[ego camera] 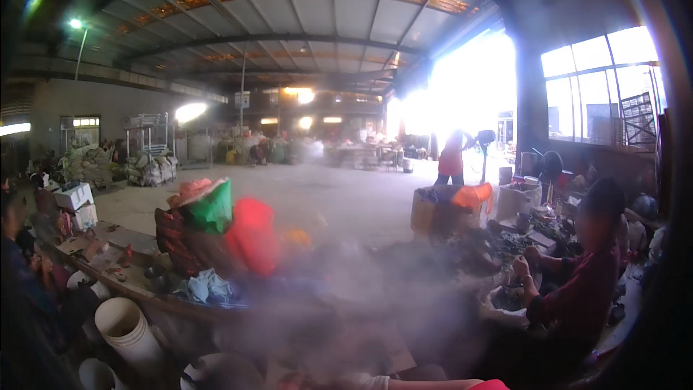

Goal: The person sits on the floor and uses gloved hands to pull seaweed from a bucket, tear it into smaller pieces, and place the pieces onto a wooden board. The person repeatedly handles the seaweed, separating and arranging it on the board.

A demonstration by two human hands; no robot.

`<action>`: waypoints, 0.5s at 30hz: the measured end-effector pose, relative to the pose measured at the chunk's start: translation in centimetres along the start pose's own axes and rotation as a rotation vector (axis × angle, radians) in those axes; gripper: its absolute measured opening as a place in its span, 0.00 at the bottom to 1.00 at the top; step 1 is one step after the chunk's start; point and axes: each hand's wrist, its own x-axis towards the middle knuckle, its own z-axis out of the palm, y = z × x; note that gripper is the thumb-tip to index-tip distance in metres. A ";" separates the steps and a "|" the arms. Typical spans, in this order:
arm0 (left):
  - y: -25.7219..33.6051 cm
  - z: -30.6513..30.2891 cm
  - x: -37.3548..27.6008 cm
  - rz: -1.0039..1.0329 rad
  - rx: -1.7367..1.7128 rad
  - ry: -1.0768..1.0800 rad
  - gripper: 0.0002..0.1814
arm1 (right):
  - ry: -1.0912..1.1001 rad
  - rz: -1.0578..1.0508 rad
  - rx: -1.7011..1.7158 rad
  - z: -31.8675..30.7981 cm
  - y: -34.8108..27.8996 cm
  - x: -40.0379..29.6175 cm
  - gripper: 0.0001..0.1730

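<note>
A bare forearm point(441, 384) with a red sleeve reaches in from the right along the bottom edge, ending in my right hand point(360, 381), which looks covered in pale cloth. The lower rim cuts the hand off and haze blurs it, so its grip is unclear. My left hand is out of view. Near the right hand lies a flat brown panel point(398, 355), perhaps cardboard. To the left stand a tall white plastic bucket point(138, 336), a smaller pale bucket point(97, 374) and a round pale container point(222, 371).
A long bench point(178, 309) holds light blue cloth point(208, 286). Behind it stand a dark red sack point(176, 244), a green sack point(216, 208) and a red bag point(253, 235). At right, a seated co-worker point(579, 287) handles material beside a heap of scrap point(533, 238). Another person point(450, 157) stands by the doorway.
</note>
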 end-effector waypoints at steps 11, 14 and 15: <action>9.8 2.3 -4.6 0.726 0.890 -0.006 0.08 | -0.104 0.289 0.578 -14.6 0.8 7.2 0.06; 10.1 4.1 -7.2 0.750 0.888 -0.095 0.07 | -0.031 0.367 0.732 -18.1 0.7 9.5 0.07; 10.3 4.4 -7.8 0.713 0.879 -0.106 0.08 | -0.012 0.376 0.779 -18.7 0.5 10.2 0.07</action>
